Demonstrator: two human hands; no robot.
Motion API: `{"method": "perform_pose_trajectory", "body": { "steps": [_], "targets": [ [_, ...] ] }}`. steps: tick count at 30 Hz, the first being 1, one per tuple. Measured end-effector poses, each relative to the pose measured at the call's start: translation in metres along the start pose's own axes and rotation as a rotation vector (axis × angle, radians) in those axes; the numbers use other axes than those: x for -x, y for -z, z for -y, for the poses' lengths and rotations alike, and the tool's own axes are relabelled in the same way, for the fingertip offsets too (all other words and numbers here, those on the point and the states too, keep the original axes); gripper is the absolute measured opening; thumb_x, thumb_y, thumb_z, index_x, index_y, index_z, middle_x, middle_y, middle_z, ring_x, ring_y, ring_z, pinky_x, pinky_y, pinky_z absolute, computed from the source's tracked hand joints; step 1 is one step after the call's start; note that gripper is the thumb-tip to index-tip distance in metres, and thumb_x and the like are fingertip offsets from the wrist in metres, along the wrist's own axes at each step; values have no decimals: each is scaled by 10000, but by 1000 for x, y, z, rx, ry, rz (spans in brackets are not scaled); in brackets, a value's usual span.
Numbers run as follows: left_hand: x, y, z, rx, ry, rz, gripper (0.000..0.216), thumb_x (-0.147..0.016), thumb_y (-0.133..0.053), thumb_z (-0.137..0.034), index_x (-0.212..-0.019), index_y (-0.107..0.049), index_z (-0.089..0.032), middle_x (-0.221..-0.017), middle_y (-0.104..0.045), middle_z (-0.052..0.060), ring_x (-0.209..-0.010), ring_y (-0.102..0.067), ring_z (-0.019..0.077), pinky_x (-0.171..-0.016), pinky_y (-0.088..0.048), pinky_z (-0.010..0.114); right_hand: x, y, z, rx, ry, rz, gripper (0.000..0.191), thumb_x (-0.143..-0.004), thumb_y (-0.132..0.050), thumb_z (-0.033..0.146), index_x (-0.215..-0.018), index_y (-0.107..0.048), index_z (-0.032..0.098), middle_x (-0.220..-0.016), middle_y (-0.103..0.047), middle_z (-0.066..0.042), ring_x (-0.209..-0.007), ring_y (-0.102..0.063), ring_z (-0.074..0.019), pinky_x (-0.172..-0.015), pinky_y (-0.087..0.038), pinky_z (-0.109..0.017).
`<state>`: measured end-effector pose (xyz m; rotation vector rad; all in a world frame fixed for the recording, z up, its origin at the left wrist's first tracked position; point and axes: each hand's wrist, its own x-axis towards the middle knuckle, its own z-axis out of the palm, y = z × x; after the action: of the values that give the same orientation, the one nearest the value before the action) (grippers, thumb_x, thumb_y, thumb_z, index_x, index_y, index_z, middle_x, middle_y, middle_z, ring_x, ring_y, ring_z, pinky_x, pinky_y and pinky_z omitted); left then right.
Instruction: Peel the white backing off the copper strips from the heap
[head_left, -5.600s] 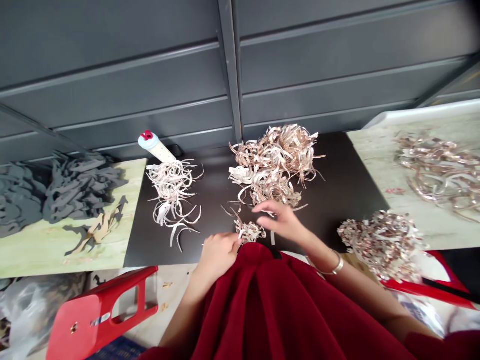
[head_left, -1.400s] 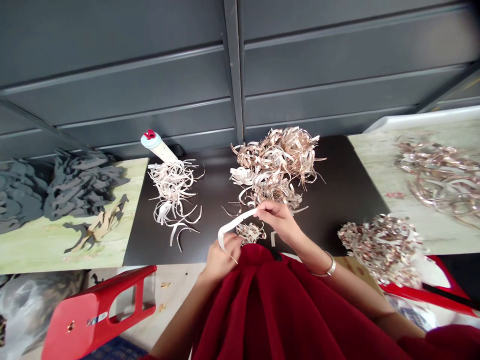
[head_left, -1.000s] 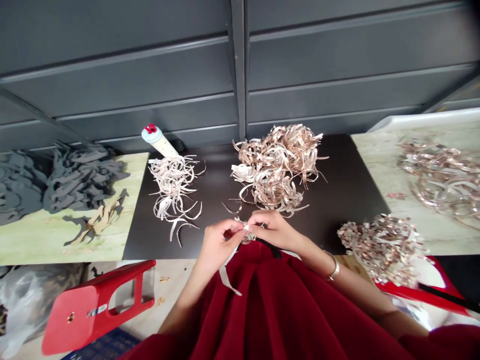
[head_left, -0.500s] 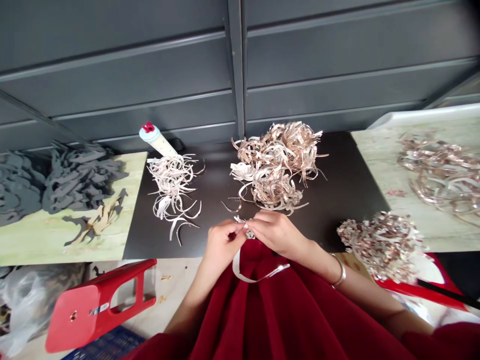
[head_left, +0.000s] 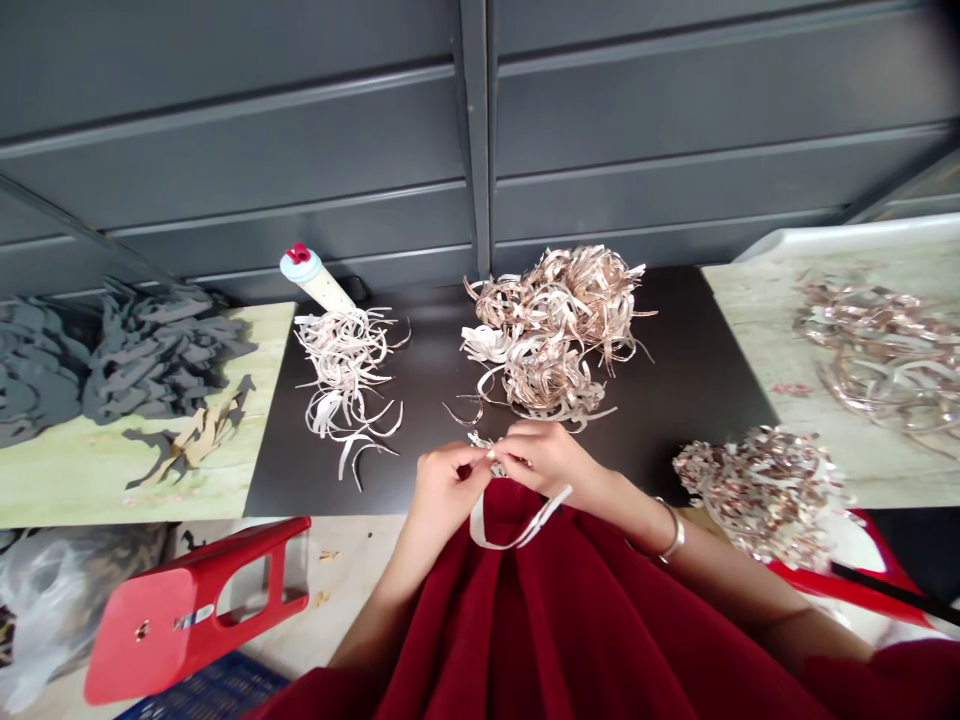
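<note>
The left hand (head_left: 452, 485) and right hand (head_left: 553, 465) meet at the middle of the dark tabletop's (head_left: 420, 420) near edge. Each grip is pinched, thumb against fingers with no visible gap, and both are clamped at the upper end of a pale strip (head_left: 478, 525). The fingers hide most of that end; a small white bit shows between the fingertips. The rest of the strip hangs below the hands, past the near edge, curving up in a loop in front of the red garment (head_left: 517, 610). Small clippings (head_left: 478, 438) show just behind the fingertips. Toward the far edge, right of the middle, lies a heap of rose-gold strips (head_left: 562, 330). A pile of pale strips (head_left: 345, 365) runs along the left edge, and a lidded tumbler (head_left: 322, 285) stands at the far left corner. Shredded rose-gold cuttings (head_left: 765, 490) are heaped at the near right corner.
</note>
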<state>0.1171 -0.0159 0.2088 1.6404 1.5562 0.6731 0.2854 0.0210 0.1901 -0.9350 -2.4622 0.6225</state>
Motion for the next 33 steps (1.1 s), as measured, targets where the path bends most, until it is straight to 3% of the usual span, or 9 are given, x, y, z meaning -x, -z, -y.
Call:
{"method": "perform_pose_trajectory", "body": {
  "steps": [6,13,22,29,33],
  "targets": [
    [0,0,-2,-81,-23,-32,269,-778,-487,-161,-592,-681,-153,-499,-426,-35,-473,-346,79,-489,-257,218,-2,8,0,37,43,97,296,-922,-452,165,-674,-615,151,-631,-570,-19,-596,-482,-124,-588,-329,-245],
    [1,-3,-3,-98,-43,-2,306,-767,-483,-145,-476,-577,-149,-497,-424,-30,-483,-385,78,-508,-275,215,-5,-1,6,197,81,41,272,-820,-513,100,-558,-568,147,-562,-541,-21,-545,-434,-130,-574,-308,-275],
    [0,-2,1,2,30,-35,245,-784,-495,-204,-624,-677,-167,-528,-516,-20,-497,-412,91,-502,-295,209,-1,2,-6,-106,-62,-18,220,-886,-500,149,-746,-670,164,-639,-605,-12,-581,-513,-106,-570,-329,-224],
    [-2,-2,-5,-86,23,-29,309,-772,-485,-190,-473,-557,-161,-483,-396,-37,-475,-361,84,-498,-270,220,-5,2,4,163,15,44,270,-876,-505,143,-620,-592,154,-600,-570,-25,-575,-481,-133,-577,-320,-258],
    [-5,-2,-6,-115,14,-39,316,-768,-493,-187,-455,-532,-162,-473,-397,-40,-473,-363,84,-500,-272,222,-10,-2,5,222,33,-11,259,-820,-501,88,-575,-549,156,-587,-540,-29,-579,-457,-139,-584,-318,-265]
  ]
}}
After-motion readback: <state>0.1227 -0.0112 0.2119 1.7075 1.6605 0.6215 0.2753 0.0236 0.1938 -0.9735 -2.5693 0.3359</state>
